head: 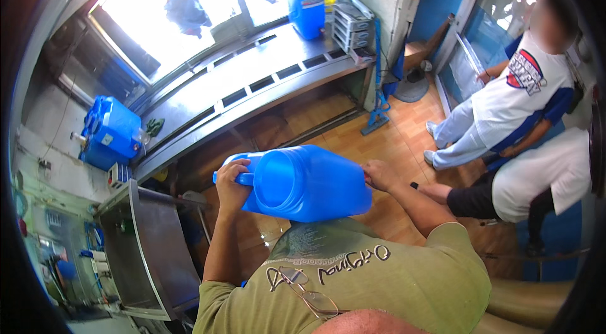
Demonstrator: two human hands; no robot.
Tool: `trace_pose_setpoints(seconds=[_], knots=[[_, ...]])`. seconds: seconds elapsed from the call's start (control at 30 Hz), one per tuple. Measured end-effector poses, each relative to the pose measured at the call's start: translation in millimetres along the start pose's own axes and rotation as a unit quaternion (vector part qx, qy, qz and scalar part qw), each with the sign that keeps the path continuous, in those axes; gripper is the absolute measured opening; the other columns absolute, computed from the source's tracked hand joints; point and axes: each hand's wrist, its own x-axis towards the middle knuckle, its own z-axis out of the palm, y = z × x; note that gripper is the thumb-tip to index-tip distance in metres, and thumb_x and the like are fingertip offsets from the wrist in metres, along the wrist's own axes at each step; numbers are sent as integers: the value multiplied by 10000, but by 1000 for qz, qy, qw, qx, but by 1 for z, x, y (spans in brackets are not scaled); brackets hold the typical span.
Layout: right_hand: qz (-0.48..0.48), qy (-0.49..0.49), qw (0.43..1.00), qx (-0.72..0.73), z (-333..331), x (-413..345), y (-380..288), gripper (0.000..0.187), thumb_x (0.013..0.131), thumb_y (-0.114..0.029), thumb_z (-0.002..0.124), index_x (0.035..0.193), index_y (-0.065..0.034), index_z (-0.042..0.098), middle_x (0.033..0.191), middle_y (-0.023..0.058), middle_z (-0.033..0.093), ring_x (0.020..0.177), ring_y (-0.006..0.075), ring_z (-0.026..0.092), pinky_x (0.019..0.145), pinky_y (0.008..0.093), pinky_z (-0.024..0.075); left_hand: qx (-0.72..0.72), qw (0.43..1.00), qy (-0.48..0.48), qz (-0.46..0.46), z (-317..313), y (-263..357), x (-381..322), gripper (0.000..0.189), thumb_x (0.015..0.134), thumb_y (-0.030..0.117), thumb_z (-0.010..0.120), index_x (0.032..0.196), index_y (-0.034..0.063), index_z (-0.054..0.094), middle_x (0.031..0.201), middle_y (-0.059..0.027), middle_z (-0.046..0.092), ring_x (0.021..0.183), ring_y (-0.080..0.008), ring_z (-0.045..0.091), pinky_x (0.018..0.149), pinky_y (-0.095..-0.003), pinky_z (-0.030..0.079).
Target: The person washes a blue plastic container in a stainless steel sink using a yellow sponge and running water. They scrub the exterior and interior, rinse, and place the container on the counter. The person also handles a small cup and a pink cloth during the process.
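A large blue plastic jug (331,182) lies tilted on its side in front of my chest. Its wide round mouth has no cap and faces the left and up, showing the bare inside. My left hand (232,182) is wrapped around the jug's handle beside the mouth. At the opposite, lower end of the jug, the fingers of my right hand (380,175) are curled against its wall. A tiny red bit shows at those fingertips; what exactly they pinch is hidden.
Ahead stands a long stainless steel counter (189,106) with slots. It bears blue water containers (310,12) (111,130) and a grey drawer unit (352,26). A metal cabinet (165,244) is at left. Two people (521,83) (539,182) are at right, near a door (492,26).
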Motion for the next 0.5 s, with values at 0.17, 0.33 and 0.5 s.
trace_pose_setpoints(seconds=[0.17,0.33,0.5], knots=[[-45,67,996,29,20,39,-20,365,847,-355,659,1105,-100,621,1007,177,670,955,361,647,803,457,515,14,999,28,-35,-35,-23,-22,196,593,40,770,690,93,609,960,-66,733,890,-266,686,814,-384,501],[194,-95,971,106,15,99,-70,393,855,-337,632,1144,-73,592,1034,188,664,987,371,641,827,478,511,11,998,52,-45,-73,-50,-36,178,604,53,768,694,94,619,967,-56,733,918,-266,680,847,-396,487],[-33,-16,999,35,10,129,-134,361,878,-364,606,1041,-44,630,971,195,692,941,380,660,822,477,520,25,994,86,-67,-122,-99,-59,162,617,59,761,693,94,622,971,-56,733,928,-266,675,852,-401,475]])
